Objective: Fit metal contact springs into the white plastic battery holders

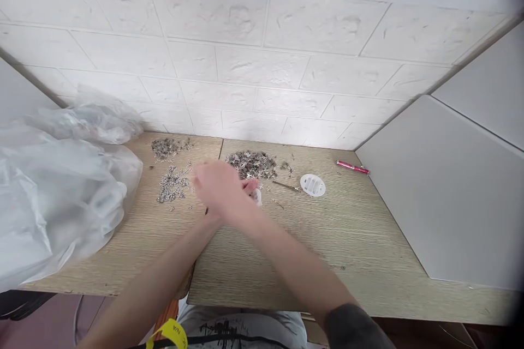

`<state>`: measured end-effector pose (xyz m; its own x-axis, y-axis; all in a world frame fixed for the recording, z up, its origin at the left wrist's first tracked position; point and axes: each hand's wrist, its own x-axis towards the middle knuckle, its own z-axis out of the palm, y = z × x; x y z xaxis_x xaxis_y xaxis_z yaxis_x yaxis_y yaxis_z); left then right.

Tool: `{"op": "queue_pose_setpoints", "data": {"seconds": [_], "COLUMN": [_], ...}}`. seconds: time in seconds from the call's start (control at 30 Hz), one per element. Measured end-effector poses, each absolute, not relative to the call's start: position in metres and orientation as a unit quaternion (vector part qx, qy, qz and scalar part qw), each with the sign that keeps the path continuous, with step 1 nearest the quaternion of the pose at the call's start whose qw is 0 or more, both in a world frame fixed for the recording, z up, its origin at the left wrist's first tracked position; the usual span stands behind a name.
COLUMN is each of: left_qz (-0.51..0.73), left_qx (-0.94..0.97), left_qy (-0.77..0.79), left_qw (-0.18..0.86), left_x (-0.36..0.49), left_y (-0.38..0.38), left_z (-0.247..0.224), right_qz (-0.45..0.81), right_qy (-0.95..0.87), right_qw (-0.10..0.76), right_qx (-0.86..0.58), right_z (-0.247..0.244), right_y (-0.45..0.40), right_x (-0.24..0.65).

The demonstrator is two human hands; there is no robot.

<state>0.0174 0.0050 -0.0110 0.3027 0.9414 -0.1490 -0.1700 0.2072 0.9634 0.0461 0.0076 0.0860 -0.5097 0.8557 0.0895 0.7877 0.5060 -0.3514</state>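
My right hand (216, 186) is crossed over my left wrist, above the board's seam, close to a scatter of small silvery pieces (172, 184). Its fingers are smeared by motion and partly hidden, so their grip does not show. Beneath it, my left hand (250, 186) is mostly covered; some fingertips show, closed on a white plastic piece (258, 197) with small metal bits on it. Just behind lies a heap of small metal parts (252, 164). To the right are tweezers (287, 186) and a white oval plastic plate with slots (313, 185).
Large translucent plastic bags (61, 191) cover the left side of the wooden table (327, 251). Another pile of small metal parts (164, 148) sits at the back left. A red pen (352, 167) lies near the grey panel (450, 191) on the right. White brick-pattern wall (237, 71) stands behind.
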Motion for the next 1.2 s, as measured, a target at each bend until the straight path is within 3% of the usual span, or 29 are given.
{"op": "queue_pose_setpoints", "data": {"seconds": [0.2, 0.5, 0.67, 0.87, 1.2], "left_qz": [0.466, 0.463, 0.472, 0.479, 0.471], "left_qx": [0.425, 0.409, 0.393, 0.354, 0.354], "left_qy": [0.444, 0.427, 0.406, 0.378, 0.368], "left_qw": [0.636, 0.66, 0.676, 0.709, 0.719], "left_x": [0.016, 0.018, 0.018, 0.018, 0.018], "left_y": [0.015, 0.016, 0.014, 0.012, 0.014], "left_z": [-0.018, -0.023, -0.018, -0.011, -0.012], "right_qz": [0.105, 0.116, 0.087, 0.111, 0.111], "right_qy": [-0.887, -0.905, -0.921, -0.937, -0.937], "right_qw": [0.055, 0.052, 0.115, 0.053, 0.072], "right_qx": [-0.447, -0.407, -0.361, -0.328, -0.323], "right_z": [0.045, 0.038, 0.035, 0.04, 0.036], "right_y": [0.006, 0.012, 0.009, 0.01, 0.015], "right_x": [-0.014, -0.012, -0.016, -0.02, -0.021]}}
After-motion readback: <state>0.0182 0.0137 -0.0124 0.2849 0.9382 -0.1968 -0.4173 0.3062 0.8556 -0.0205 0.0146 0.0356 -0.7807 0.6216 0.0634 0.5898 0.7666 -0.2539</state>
